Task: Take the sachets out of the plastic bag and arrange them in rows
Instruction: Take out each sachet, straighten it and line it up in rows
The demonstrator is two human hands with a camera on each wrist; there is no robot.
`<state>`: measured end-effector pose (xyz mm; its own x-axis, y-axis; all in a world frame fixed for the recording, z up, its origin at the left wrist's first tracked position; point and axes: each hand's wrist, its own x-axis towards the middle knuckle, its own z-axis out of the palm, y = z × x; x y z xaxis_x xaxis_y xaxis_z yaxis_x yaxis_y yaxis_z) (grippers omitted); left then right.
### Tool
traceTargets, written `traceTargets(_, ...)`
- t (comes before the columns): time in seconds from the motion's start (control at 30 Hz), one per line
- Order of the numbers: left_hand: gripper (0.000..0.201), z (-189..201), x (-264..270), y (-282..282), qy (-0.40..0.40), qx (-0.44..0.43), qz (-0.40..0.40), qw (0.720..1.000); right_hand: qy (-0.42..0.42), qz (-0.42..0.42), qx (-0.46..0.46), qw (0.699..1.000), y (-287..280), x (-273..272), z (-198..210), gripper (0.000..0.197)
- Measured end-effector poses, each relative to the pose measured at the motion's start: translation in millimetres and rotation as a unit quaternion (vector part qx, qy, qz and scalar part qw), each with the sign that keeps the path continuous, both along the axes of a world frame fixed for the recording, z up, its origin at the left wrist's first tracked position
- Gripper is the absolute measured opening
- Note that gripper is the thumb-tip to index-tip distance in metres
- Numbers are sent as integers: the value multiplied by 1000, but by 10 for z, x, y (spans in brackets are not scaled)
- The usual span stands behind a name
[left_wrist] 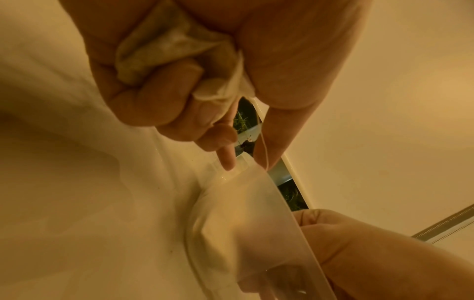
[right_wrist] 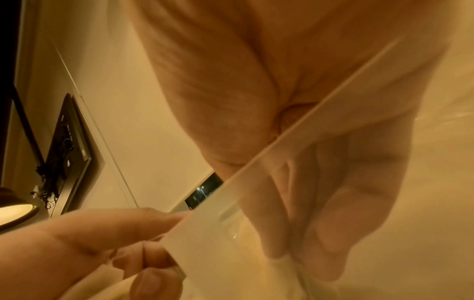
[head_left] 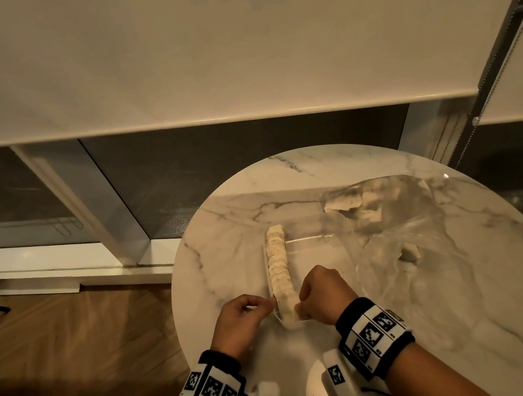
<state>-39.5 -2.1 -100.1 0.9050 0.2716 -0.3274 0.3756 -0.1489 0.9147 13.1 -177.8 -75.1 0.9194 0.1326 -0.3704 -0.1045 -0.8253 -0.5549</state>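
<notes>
A round marble table (head_left: pixel 462 271) stands on a wood floor (head_left: pixel 72 339) before dark windows (head_left: pixel 233 168) half covered by pale blinds (head_left: pixel 200 46). A row of sachets (head_left: pixel 278 268) lines a clear tray (head_left: pixel 309 239) at the table's centre; the plastic bag (head_left: pixel 388 214) lies beside it. The left hand (head_left: pixel 240 322) grips crumpled sachets, the right hand (head_left: pixel 324 294) pinches the row's near end.

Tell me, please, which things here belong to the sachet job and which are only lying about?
Belonging to the job:
- row of pale sachets in a clear container
- crumpled clear plastic bag with sachets inside
- left hand, gripping a sachet
- right hand

Lying about:
- round marble table
- cream roller blind
</notes>
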Motion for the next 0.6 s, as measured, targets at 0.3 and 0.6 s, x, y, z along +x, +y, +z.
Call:
traceTargets(0.3, 21, 52, -34, -18, 10, -6, 5, 1000, -28, 22, 5, 999, 68, -31, -7, 27)
traceTargets(0.6, 38, 390, -21, 0, 30, -191, 84, 978, -121, -4, 153, 981, -18, -119, 146, 13)
